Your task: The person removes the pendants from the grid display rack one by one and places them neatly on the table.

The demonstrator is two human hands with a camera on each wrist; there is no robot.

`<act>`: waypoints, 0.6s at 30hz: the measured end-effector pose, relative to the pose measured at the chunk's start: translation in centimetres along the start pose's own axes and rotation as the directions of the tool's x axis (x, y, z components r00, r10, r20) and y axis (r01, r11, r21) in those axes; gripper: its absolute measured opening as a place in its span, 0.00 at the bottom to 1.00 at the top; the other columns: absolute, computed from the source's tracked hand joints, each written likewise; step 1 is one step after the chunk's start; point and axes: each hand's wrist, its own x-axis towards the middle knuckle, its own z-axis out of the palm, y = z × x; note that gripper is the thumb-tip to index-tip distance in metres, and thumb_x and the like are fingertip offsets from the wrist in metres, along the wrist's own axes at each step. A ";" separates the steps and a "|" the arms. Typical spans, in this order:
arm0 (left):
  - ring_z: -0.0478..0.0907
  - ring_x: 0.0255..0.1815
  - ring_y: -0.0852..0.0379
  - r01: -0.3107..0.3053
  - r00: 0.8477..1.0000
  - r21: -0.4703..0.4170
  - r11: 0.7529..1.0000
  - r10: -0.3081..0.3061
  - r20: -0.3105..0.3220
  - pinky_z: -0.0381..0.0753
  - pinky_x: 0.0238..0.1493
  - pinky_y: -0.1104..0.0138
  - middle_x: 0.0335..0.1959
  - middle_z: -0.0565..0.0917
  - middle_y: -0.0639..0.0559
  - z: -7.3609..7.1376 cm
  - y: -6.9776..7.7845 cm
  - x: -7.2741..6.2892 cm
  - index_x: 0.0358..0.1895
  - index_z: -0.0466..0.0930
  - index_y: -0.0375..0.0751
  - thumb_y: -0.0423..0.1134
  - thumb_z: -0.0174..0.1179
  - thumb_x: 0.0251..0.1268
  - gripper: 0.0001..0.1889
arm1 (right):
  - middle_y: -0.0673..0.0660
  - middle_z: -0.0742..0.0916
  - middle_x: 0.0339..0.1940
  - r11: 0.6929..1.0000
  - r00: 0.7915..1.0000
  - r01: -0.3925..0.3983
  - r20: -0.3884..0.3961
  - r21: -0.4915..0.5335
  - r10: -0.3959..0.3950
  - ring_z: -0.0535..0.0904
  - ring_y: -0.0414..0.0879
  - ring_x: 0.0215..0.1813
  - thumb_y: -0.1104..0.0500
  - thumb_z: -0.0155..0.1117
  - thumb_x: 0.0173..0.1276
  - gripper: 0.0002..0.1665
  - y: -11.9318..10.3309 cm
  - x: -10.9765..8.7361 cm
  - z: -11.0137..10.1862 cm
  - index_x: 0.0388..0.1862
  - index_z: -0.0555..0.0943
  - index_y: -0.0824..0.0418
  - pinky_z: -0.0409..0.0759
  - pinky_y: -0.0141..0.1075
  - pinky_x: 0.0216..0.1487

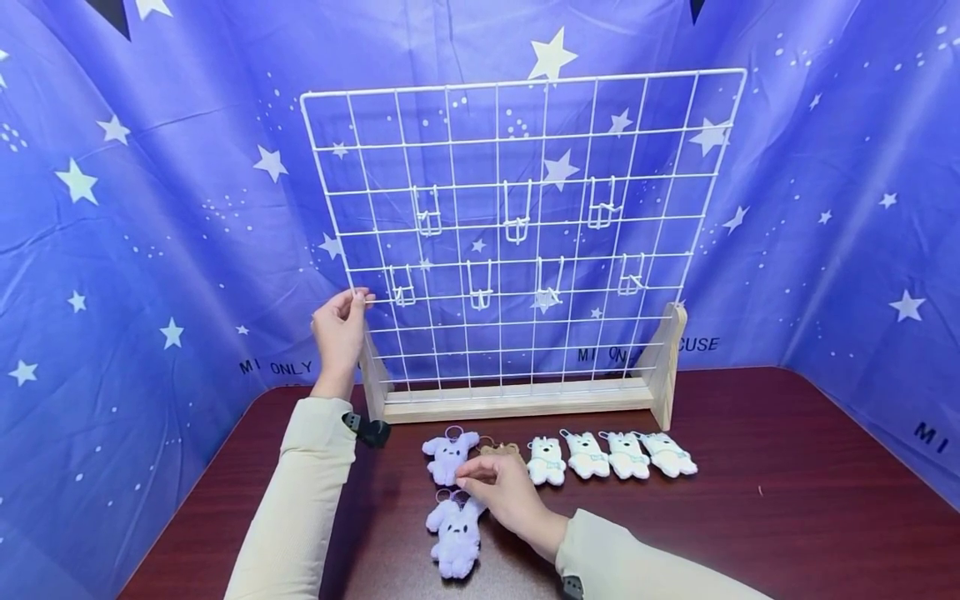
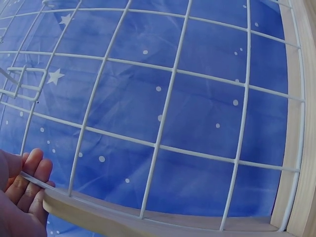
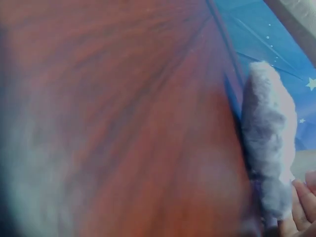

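Note:
My left hand [image 1: 341, 329] pinches the left side wire of a white wire grid [image 1: 525, 133]; the left wrist view shows my fingertips [image 2: 39, 165] curled about that wire near the wooden stand. My right hand [image 1: 510, 497] pinches at the loop of a lilac rabbit plush keychain [image 1: 456, 540], which looks larger than the others; the fingertips partly hide the grip. In the right wrist view the plush's fuzzy side [image 3: 269, 138] lies beside my fingers. Just beyond my fingertips another lilac rabbit plush [image 1: 447, 457] lies on the table.
A brown plush [image 1: 500, 450] lies partly hidden behind my right hand. Several white bear plush keychains [image 1: 547, 462] continue the row rightward. Several white hooks [image 1: 517, 218] hang on the grid in two rows. A wooden base [image 1: 517, 403] supports the grid on the dark red table [image 1: 787, 467].

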 end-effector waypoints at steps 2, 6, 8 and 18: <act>0.79 0.30 0.74 0.009 1.000 -0.014 1.000 -0.009 0.007 0.74 0.37 0.79 0.40 0.85 0.37 0.0 0.0 0.0 0.45 0.83 0.31 0.36 0.55 0.68 0.12 | 0.62 0.87 0.36 0.999 1.000 0.000 0.000 0.039 0.000 0.83 0.41 0.37 0.65 0.66 0.60 0.09 -0.2 -0.1 -0.5 0.38 0.83 0.70 0.78 0.28 0.41; 0.79 0.32 0.74 0.023 0.999 -0.030 0.999 -0.022 0.034 0.74 0.41 0.80 0.43 0.84 0.36 -0.4 -0.1 0.0 0.48 0.81 0.30 0.35 0.56 0.67 0.13 | 0.62 0.87 0.41 0.996 0.999 -0.025 -0.029 0.085 0.028 0.84 0.45 0.41 0.62 0.67 0.60 0.14 -0.7 -0.3 -2.6 0.43 0.82 0.69 0.78 0.30 0.45; 0.80 0.37 0.70 0.027 0.998 -0.034 0.999 -0.026 0.053 0.74 0.44 0.79 0.45 0.84 0.37 -0.7 -0.1 -0.1 0.50 0.80 0.30 0.35 0.57 0.66 0.14 | 0.62 0.87 0.42 0.997 0.998 -0.022 -0.055 0.070 0.026 0.84 0.45 0.42 0.61 0.67 0.60 0.14 -0.6 -0.5 -4.2 0.44 0.82 0.68 0.78 0.31 0.45; 0.75 0.59 0.47 -0.073 0.982 0.187 0.980 0.038 0.185 0.72 0.59 0.61 0.56 0.79 0.40 -4.5 -1.9 0.0 0.61 0.72 0.32 0.42 0.59 0.65 0.25 | 0.55 0.88 0.39 0.930 0.953 0.027 -0.272 -0.367 -0.135 0.80 0.32 0.37 0.58 0.65 0.64 0.11 0.6 -3.4 -16.9 0.44 0.84 0.59 0.77 0.29 0.38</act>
